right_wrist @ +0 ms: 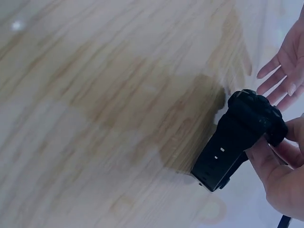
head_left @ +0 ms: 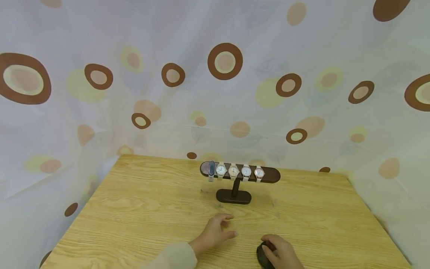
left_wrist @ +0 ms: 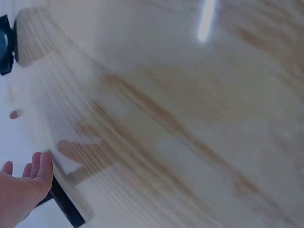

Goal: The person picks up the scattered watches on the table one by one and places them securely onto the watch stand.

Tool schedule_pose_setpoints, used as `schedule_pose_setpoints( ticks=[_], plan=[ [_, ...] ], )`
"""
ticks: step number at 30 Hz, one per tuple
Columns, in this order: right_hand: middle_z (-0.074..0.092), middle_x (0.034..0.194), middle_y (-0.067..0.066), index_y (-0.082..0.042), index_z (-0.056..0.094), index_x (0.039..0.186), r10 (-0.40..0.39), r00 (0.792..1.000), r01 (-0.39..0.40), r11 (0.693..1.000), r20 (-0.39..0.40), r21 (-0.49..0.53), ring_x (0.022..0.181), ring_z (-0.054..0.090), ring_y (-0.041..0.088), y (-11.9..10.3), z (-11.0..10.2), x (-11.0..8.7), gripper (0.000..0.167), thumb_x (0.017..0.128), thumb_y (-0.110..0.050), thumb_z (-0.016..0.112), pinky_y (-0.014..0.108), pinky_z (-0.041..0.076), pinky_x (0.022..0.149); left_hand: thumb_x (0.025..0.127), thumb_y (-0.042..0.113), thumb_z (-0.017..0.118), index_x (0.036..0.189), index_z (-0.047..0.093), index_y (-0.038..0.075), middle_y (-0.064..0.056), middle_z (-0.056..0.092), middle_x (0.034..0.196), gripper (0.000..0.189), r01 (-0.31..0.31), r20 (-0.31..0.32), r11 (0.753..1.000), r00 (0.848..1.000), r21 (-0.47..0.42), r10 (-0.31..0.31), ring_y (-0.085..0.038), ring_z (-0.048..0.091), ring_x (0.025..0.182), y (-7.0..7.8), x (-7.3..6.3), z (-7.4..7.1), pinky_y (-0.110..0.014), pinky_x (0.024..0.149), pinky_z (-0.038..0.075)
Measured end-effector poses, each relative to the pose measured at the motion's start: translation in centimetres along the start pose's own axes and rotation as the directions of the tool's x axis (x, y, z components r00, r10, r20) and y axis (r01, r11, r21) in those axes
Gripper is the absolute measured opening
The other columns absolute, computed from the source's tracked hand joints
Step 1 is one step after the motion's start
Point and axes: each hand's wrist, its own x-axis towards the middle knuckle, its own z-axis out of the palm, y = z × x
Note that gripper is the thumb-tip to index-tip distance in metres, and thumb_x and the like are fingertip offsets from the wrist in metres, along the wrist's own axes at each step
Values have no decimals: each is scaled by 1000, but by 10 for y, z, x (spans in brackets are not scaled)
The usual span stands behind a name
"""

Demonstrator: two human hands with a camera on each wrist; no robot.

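Observation:
My right hand [head_left: 283, 252] grips a black wristwatch [head_left: 263, 257] near the front edge of the head view. Up close in the right wrist view, the watch [right_wrist: 232, 137] has a chunky case and a strap with holes hanging down, and the thumb and fingers pinch it by the case. My left hand [head_left: 215, 231] hovers empty over the table, left of the watch, its thumb and fingers spread apart. Beyond both hands stands a dark brown T-bar watch stand [head_left: 273, 175] carrying several watches side by side, the leftmost one a dark blue band [head_left: 211, 168].
The stand's rounded base [head_left: 234, 197] sits on the light wooden table [head_left: 141, 209], toward its back edge. A pale curtain [head_left: 195, 33] with brown and yellow circles surrounds the table at the back and sides.

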Motion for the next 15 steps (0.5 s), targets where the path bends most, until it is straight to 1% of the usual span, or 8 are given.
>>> schedule_pose_setpoints(
  ticks=[2,3,6,8,9,11,13,15],
  plan=[
    [64,85,7,6,62,96,81,996,-81,997,-28,18,67,53,-3,-5,2,2,12,84,2,61,16,48,54,81,17,72,124,54,-1,-17,53,125,50,8,42,1000,999,-9,-8,-33,56,106,3,-1,3,-42,85,52],
    [65,84,6,5,63,96,137,990,-135,990,-42,33,67,53,-3,-7,2,4,12,84,2,61,16,48,55,81,17,72,125,54,0,-16,53,126,50,11,65,1000,998,-19,-10,-33,56,108,5,-2,4,-42,86,52],
    [65,83,3,1,64,96,309,948,-302,949,-76,95,66,52,-2,-16,4,9,12,84,1,61,16,48,58,82,18,72,127,53,3,-12,52,128,51,17,116,999,993,-46,-12,-31,54,111,10,-2,6,-42,89,51],
    [64,82,2,0,64,96,385,919,-372,919,-89,127,66,53,0,-20,4,12,12,85,0,60,16,48,59,82,18,71,128,53,5,-10,52,128,52,10,145,998,989,-61,-1,-30,54,112,13,-1,7,-41,88,51],
    [64,82,2,-1,65,96,411,907,-397,908,-95,136,67,54,1,-23,4,14,12,85,0,60,16,48,60,82,18,71,129,52,5,-10,51,129,52,5,156,998,988,-69,5,-30,54,112,15,-1,7,-40,89,51],
    [64,84,2,-1,65,97,428,897,-413,900,-109,141,70,56,3,-26,4,17,12,86,-1,60,17,49,61,81,19,72,129,52,7,-9,52,129,53,-3,171,997,985,-71,15,-28,54,112,17,-1,7,-38,88,51],
    [65,86,4,0,65,97,417,900,-400,906,-126,140,72,58,6,-29,5,19,13,86,-1,60,17,50,62,81,20,72,130,52,8,-9,52,129,55,-13,186,997,982,-71,26,-27,54,112,18,-1,8,-36,88,51],
    [66,89,6,0,65,98,425,896,-404,901,-131,158,75,60,7,-31,5,21,14,86,-1,60,18,51,63,81,21,73,131,51,9,-9,51,130,56,-20,199,998,979,-67,33,-25,54,113,19,-2,9,-34,89,51]
  ],
)
